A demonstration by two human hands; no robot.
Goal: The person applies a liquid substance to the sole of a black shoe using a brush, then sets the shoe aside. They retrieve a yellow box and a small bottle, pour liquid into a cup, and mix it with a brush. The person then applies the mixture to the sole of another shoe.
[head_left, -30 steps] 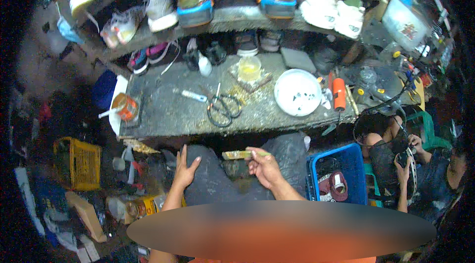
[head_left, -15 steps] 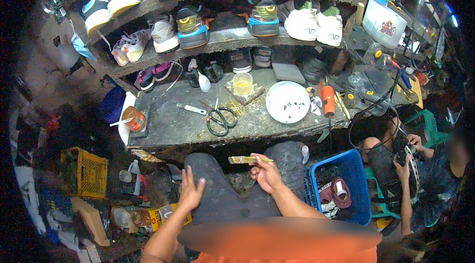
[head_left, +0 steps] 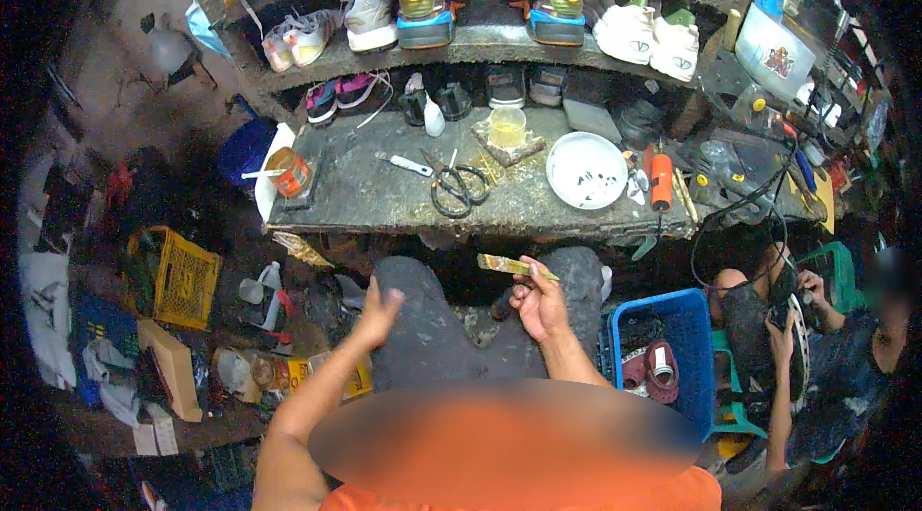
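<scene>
My right hand [head_left: 544, 304] is above my right thigh, its fingers pinching a flat yellowish-brown stick [head_left: 501, 265]. The stick's crusted, darker end points left, away from the fingers. My left hand [head_left: 376, 319] hovers at my left knee, empty, with the thumb apart from the fingers; motion blurs it slightly. On the workbench [head_left: 365, 208] ahead lie black-handled scissors [head_left: 461, 192] and a utility knife [head_left: 404, 163]. Behind them stands a clear cup [head_left: 507, 128] with yellowish contents. To its right is a white bowl [head_left: 576, 160] holding small dark pieces.
Shoes line the shelves [head_left: 519, 52] behind the bench. An orange-red jar [head_left: 290, 172] stands at the bench's left end, an orange tool [head_left: 662, 182] near its right. A blue basket [head_left: 704, 357] with maroon shoes is right of my legs. Beyond it, another person [head_left: 836, 367] handles a shoe.
The whole view has shifted, with the bench now higher and farther right in the picture. My left hand has turned at the knee. My right hand still grips the stick.
</scene>
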